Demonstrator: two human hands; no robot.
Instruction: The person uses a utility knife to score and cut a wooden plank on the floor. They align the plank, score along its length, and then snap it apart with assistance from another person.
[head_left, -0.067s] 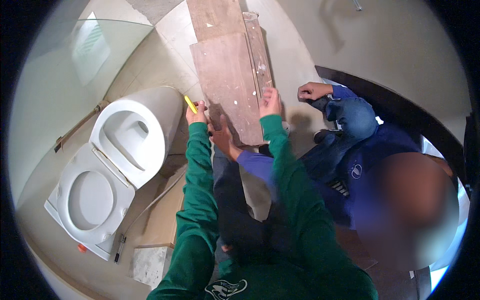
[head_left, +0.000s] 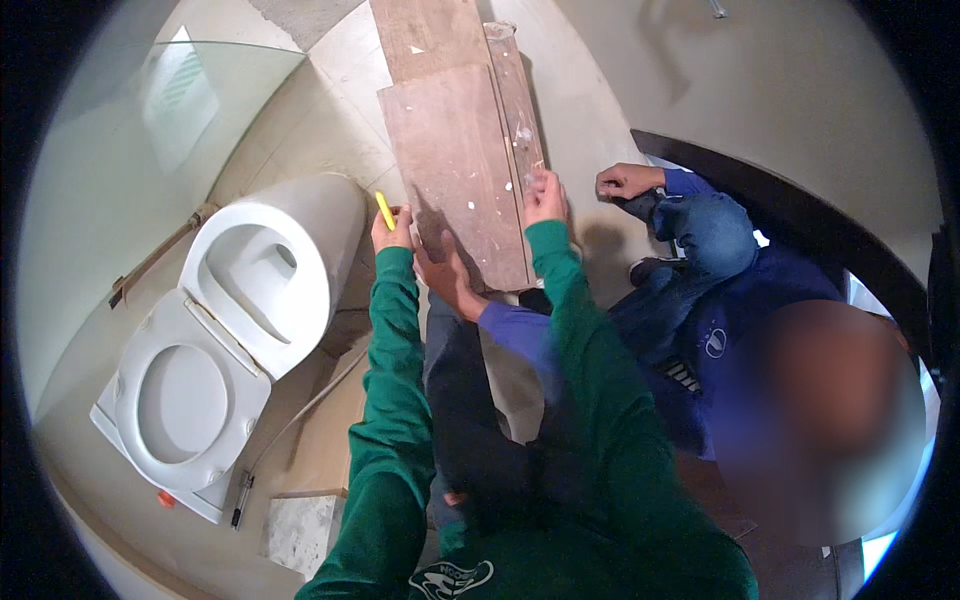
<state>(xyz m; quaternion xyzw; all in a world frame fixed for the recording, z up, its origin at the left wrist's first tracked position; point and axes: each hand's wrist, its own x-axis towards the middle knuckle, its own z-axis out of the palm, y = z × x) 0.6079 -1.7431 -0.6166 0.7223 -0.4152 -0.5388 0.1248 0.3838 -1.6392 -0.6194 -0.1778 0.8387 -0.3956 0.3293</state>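
Note:
My left hand (head_left: 393,230) is closed around a slim yellow tool (head_left: 385,211), which sticks up past the fingers; its exact kind does not show. Just to the right of that hand, a co-worker's hand (head_left: 450,272) in a blue sleeve reaches in with fingers spread, apart from the tool. My right hand (head_left: 545,200) hovers over the right edge of the reddish-brown wooden boards (head_left: 450,150). Its fingers look bent, but their tips are smeared, so I cannot make out whether anything is between them.
On the left stands a white toilet (head_left: 345,230) with its seat and lid (head_left: 183,402) raised. A glass panel (head_left: 100,190) rises beyond it. At the right a co-worker (head_left: 715,240) crouches, another hand (head_left: 630,181) resting on a knee. A cardboard box (head_left: 325,440) lies lower left.
The yellow tool has tipped a little more upright in my left hand. My right hand has shifted slightly to the right.

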